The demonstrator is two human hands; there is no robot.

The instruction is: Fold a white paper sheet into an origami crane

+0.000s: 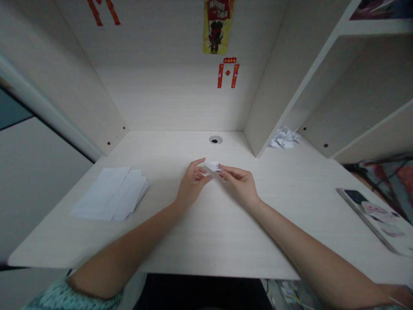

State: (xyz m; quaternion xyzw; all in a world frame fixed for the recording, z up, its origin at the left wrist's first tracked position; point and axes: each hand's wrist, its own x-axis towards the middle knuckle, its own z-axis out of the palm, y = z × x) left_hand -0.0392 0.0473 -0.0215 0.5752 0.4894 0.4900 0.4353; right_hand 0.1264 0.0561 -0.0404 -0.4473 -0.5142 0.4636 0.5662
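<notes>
Small white paper piece, centre of frame.
It looks folded, though it is too small to be sure, pinched between both hands' fingertips just above the pale desk.

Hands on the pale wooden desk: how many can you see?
2: the left hand and the right hand, meeting mid-desk on a small white folded paper.

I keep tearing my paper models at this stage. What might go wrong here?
Both hands, left hand and right hand, pinch one small folded paper between fingertips, so a hard pull may tear it or skew a crease. An elbow sweep could scatter the paper stack.
</notes>
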